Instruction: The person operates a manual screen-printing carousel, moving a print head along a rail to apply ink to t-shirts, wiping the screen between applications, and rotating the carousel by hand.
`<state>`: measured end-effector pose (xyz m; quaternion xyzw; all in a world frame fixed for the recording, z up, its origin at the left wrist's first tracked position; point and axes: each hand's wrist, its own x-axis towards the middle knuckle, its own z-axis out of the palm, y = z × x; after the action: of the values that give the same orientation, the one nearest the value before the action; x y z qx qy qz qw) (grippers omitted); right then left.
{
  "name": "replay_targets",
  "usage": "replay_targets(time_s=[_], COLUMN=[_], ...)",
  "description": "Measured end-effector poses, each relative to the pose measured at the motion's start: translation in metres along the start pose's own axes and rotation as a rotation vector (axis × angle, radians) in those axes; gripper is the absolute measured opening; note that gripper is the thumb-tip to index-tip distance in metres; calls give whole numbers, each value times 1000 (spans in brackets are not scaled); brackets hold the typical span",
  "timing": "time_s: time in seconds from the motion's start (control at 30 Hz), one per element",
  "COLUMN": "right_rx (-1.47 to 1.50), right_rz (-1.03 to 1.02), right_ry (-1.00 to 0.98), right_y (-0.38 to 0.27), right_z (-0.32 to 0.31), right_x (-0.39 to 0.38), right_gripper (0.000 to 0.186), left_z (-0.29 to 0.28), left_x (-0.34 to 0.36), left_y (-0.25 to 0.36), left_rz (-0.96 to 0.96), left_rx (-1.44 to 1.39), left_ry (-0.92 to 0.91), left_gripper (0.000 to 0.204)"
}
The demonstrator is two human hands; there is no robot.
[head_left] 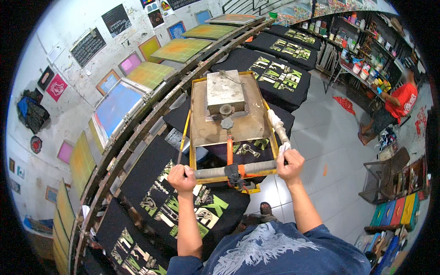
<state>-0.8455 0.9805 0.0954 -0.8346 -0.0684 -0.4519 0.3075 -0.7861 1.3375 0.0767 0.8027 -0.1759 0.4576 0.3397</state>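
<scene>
Left hand [182,178] and right hand [290,164] both have their grip clamped on the handles [277,123] of this yellow-framed metal rig [211,130]. It's right out front, over the black printed shirts [153,161]

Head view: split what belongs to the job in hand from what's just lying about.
Apparently in the job:
yellow-framed device, gripped by the left hand and right hand
metal box on top of it
black printed garments

Seemingly just about:
red cloth on the floor
dark bag on the wall
</scene>
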Motion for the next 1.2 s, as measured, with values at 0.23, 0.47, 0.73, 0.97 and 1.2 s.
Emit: replay_targets(time_s=[0.23, 0.47, 0.73, 0.97, 1.2], right_rx=[104, 168, 237, 329, 522], right_rz=[-116, -141, -180, -239, -288], right_ry=[-32, -35, -58, -118, -153], right_y=[11, 13, 38, 77, 99], right_z=[-1, -2, -16, -42, -24], right_x=[3, 6, 11, 15, 39], right_gripper=[30, 26, 31, 18, 6], left_z=[-3, -7, -23, -32, -31], left_x=[-8, 3, -24, -65, -93], left_y=[1, 19, 80, 177, 241], left_rz=[-123, -187, -266, -332, -482], left_rx=[107, 132, 272, 436, 504], left_ry=[-28, -40, -11, 34, 68], left_gripper=[31, 30, 27, 29, 29])
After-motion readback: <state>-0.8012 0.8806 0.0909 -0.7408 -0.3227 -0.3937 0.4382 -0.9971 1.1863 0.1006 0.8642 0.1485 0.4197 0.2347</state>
